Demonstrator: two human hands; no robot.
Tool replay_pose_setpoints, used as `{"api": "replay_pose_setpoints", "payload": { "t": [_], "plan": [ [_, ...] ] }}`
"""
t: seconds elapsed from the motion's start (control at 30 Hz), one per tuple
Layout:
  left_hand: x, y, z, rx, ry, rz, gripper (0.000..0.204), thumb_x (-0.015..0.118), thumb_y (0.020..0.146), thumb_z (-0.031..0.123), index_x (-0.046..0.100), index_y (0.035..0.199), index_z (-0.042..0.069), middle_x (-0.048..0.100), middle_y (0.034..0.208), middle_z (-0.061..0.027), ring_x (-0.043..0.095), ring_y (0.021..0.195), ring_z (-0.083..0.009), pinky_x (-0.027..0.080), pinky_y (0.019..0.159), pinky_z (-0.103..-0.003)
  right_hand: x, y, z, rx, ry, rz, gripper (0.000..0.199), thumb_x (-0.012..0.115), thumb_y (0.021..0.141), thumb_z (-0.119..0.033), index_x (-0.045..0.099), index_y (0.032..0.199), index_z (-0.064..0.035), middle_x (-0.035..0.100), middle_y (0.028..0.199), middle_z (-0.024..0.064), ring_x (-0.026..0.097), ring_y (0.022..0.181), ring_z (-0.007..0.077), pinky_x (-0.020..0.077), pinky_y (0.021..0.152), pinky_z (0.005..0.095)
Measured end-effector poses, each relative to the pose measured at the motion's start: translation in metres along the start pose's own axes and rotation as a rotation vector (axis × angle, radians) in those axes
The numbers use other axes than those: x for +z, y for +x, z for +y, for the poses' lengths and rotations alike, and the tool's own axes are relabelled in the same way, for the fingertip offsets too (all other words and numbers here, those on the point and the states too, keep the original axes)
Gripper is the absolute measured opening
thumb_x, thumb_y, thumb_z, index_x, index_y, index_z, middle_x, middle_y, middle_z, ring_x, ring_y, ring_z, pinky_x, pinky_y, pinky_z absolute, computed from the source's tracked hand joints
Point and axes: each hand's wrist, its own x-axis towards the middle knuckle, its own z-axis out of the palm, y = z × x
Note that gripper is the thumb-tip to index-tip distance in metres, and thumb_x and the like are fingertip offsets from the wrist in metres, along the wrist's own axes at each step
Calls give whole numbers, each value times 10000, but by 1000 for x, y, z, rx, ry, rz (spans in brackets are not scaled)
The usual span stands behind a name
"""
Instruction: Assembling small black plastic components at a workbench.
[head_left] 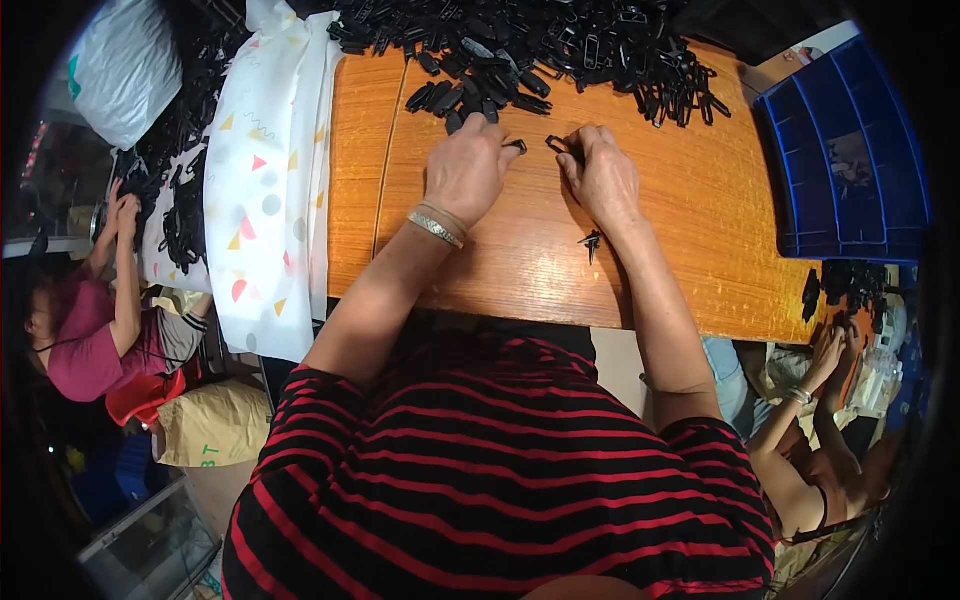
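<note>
Pinched at the fingertips of the left hand (468, 168), just above the middle of the frame, is a small black plastic clip (517, 146). As I read it from here, that hand is closed on the piece, knuckles up, a metal bangle (436, 226) at the wrist. Just to its right the right hand (603, 175) grips a second black clip (556, 145) between thumb and forefinger. The two pieces lie close together but apart, each pointing across the gap at the other (their long axes look roughly level, though they are too small for me to be sure). One loose clip (591, 241) lies on the wooden table (700, 250) beside the right wrist. The big pile of clips (540, 45) sits along the upper edge, nearer the left hand.
</note>
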Motion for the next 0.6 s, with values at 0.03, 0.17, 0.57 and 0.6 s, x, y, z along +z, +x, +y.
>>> {"api": "replay_pose_setpoints", "payload": {
  "t": [0.03, 0.17, 0.57, 0.6],
  "plan": [
    [-1, -1, 2, 50, -4, 29, 189, 689, 830, 183, 680, 962, 48, 614, 874, -118, 628, 815, -330, 511, 680, -416, -2, 0, -1, -9, -19, 7, 213, 693, 848, -130, 593, 974, 10, 620, 962, 189, 646, 787, 358, 519, 671, 432],
    [8, 1, -2, 99, -21, -11, 173, 690, 820, 168, 657, 893, 15, 600, 881, -151, 625, 813, -360, 518, 678, -441, -1, -2, 0, -21, 45, 40, 236, 707, 838, -134, 595, 986, 12, 623, 931, 188, 644, 766, 327, 516, 662, 411],
    [-24, -12, 13, -344, -1375, -180, 283, 635, 904, 39, 586, 1171, -43, 652, 987, -54, 607, 790, -74, 499, 628, -193, -1, -30, -45, 4, 734, 202, 190, 638, 897, -7, 578, 1075, 18, 608, 855, 37, 583, 684, 72, 514, 582, 218],
    [-25, -12, 13, -343, -1376, -176, 282, 635, 905, 40, 587, 1169, -45, 651, 989, -56, 606, 785, -73, 501, 629, -194, -2, -29, -46, -12, 730, 203, 193, 641, 895, -6, 578, 1075, 19, 605, 860, 39, 577, 681, 69, 514, 584, 217]
  ]
}}
